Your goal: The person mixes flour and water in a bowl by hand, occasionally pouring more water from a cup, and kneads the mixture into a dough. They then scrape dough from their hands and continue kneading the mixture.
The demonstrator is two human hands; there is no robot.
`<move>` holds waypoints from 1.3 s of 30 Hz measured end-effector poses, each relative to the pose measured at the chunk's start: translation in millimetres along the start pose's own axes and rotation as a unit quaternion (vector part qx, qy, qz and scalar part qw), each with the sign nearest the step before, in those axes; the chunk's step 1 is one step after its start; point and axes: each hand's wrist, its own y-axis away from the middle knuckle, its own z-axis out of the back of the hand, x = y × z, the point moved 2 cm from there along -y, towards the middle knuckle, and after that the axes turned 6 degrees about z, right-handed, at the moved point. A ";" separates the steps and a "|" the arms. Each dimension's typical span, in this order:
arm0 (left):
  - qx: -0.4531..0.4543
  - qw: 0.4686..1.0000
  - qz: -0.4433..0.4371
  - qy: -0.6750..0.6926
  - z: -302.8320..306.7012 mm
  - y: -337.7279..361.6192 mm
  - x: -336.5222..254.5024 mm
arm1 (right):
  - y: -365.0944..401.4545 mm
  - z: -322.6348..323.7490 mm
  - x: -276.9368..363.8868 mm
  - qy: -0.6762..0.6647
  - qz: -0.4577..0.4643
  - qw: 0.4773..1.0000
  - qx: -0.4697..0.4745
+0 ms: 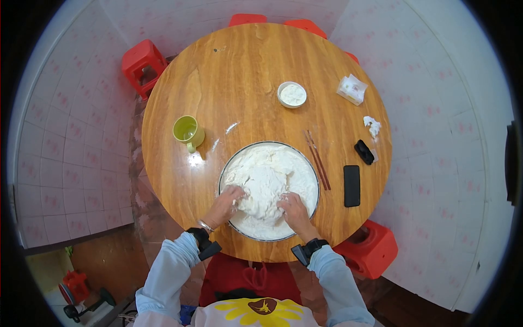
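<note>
A large round metal pan [267, 240] stands at the near side of the table, its inside coated in white flour. In its middle lies a rough, floury lump of dough [264, 185]. My left hand [225, 204] grips the dough's left side, fingers curled and partly hidden in it. On the opposite side, my right hand [294, 210] has its bent fingers pressed on the dough's right edge. Flour dusts both hands.
On the round wooden table [245, 65] are a green mug [188, 129], a white bowl of flour [292, 95], chopsticks [317, 161], a black phone [352, 186], a black item [364, 152], crumpled tissue [372, 126] and a tissue box [352, 90]. Red stools [143, 62] surround it.
</note>
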 end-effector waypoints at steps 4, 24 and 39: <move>0.013 0.998 0.038 -0.042 -17.4 16.4 5.7 | 6.1 0.1 3.9 0.025 0.011 0.998 0.050; -0.070 0.870 0.378 0.309 -54.1 -74.8 15.8 | -77.7 -63.8 -65.4 -0.215 -0.430 0.877 0.011; 0.052 0.995 0.020 -0.085 -46.7 44.9 -16.9 | -20.6 -13.4 68.5 0.029 -0.034 0.999 -0.001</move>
